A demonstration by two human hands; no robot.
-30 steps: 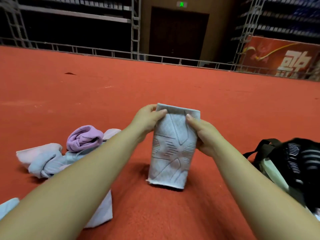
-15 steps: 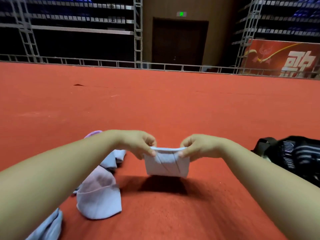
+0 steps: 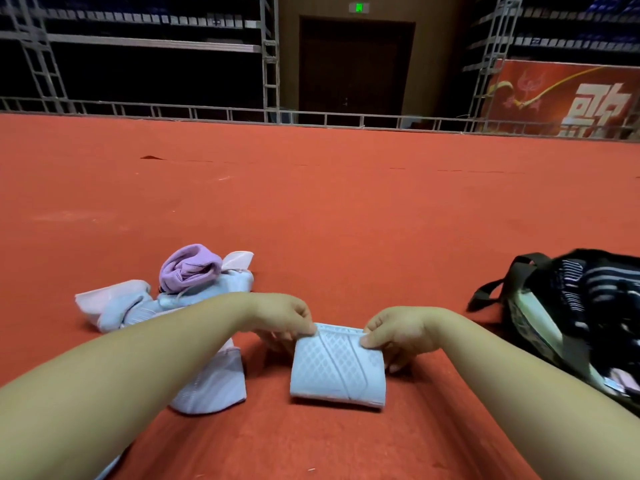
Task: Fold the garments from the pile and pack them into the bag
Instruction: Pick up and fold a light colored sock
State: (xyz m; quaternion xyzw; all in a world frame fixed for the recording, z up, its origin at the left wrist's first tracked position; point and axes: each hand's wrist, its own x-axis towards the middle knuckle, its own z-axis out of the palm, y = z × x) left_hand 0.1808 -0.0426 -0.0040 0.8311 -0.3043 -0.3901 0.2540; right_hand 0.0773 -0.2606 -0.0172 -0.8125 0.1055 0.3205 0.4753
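Where the red carpet extends to the far railing, the black bag lies open at right and the garment pile at left; between them, the folded pale-blue garment rests on the carpet, its top corners pinched by the left hand and right hand.

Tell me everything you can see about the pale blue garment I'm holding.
The pale blue garment looks like a knit with a diamond texture and raised diagonal seams. It is folded into a compact rectangle resting on the red floor. The left hand and right hand each pinch a top corner.
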